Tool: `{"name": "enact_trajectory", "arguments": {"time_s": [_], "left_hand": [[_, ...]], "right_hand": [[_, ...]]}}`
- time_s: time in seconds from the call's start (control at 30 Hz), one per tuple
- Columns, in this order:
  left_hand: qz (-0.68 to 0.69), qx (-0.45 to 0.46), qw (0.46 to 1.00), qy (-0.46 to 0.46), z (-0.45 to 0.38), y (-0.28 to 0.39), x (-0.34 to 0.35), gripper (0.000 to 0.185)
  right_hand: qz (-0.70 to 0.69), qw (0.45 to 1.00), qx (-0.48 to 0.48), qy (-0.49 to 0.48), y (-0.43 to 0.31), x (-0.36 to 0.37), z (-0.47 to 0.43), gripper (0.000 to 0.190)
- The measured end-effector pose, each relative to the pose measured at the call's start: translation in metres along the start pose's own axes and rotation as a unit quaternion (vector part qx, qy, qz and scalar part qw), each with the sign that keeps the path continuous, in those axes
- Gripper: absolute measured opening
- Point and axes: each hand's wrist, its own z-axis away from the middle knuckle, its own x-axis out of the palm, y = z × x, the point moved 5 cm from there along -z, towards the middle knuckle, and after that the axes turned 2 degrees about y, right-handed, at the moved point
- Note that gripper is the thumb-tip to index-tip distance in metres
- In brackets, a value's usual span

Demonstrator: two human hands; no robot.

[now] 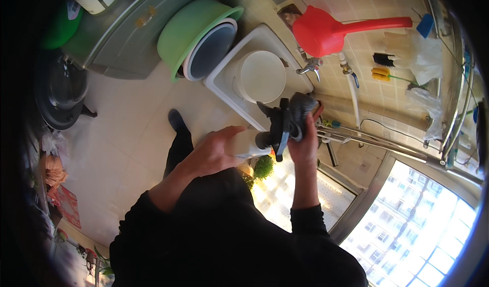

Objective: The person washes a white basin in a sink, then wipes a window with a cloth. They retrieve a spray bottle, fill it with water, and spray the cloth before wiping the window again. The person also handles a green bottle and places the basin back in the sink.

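Between my two hands is a device with a white body and black parts, held across the front of me. My left hand (pixel 210 151) is wrapped around its smooth white body (pixel 246 144), which is partly covered by the fingers. My right hand (pixel 303 142) grips a dark grey, rounded, ribbed part (pixel 301 113) at the other end. A black fitting (pixel 278 128) with a flat plate and a pointed arm lies between them. Whether the grey part is joined to the fitting or only pressed against it, I cannot tell. Beyond the hands, a white bucket (pixel 263 75) stands in a white basin (pixel 219 79).
A green basin (pixel 191 29) with a smaller pale basin (pixel 212 48) leans by the sink. On the tiled wall are a red ladle (pixel 319 33) and a metal tap (pixel 312 65). Metal poles (pixel 366 136) run along the right. A potted plant (pixel 263 167) stands near the window (pixel 408 226).
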Motion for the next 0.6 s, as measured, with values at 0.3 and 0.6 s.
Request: {"name": "enact_trajectory", "arguments": {"time_s": [0.3, 0.6], "left_hand": [[-0.32, 0.075, 0.928, 0.178, 0.003, -0.02, 0.045, 0.04], [-0.44, 0.06, 0.883, 0.154, 0.013, -0.021, 0.095, 0.036]], "right_hand": [[0.294, 0.943, -0.143, -0.058, -0.01, 0.025, 0.055, 0.05], [0.2, 0.966, -0.116, 0.117, -0.036, -0.049, 0.049, 0.033]]}}
